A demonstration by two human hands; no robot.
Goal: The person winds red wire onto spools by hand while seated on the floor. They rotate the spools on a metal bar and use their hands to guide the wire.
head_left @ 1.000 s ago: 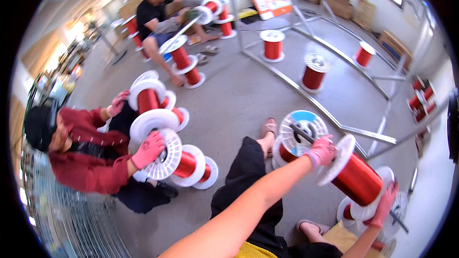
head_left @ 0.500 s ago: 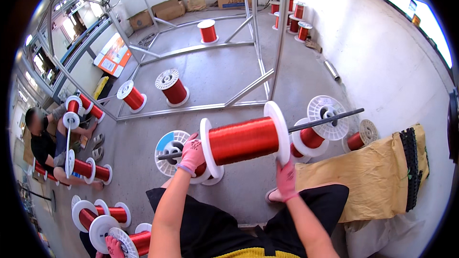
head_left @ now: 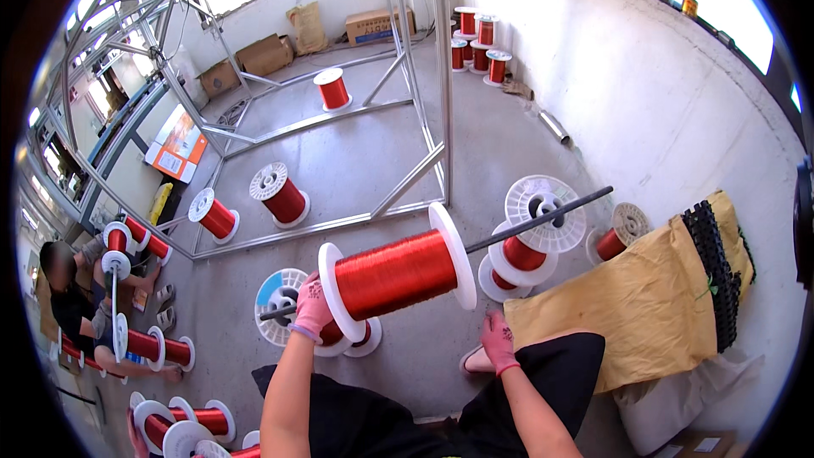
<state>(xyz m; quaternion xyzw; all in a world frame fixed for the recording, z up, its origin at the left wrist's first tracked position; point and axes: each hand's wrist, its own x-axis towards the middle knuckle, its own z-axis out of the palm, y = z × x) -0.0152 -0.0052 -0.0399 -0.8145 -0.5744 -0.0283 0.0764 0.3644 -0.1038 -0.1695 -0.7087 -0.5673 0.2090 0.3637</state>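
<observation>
Red spool threaded on a rod, steadied from the left.
You have the red spool [head_left: 394,280] between the ends of a dark rod [head_left: 585,200], above the floor [head_left: 424,360]. Your left hand [head_left: 312,305] wraps the rod beside the spool, probably to keep it from sliding; your right hand [head_left: 498,341] is empty, loosely curled below. Whether the blue-labelled spool [head_left: 273,293] supports the rod, you can't tell.

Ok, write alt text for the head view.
Large spool of red wire on a dark rod, pink-gloved left hand at the spool's left end, right hand below, not touching. Beyond are more spools and a metal frame.
</observation>
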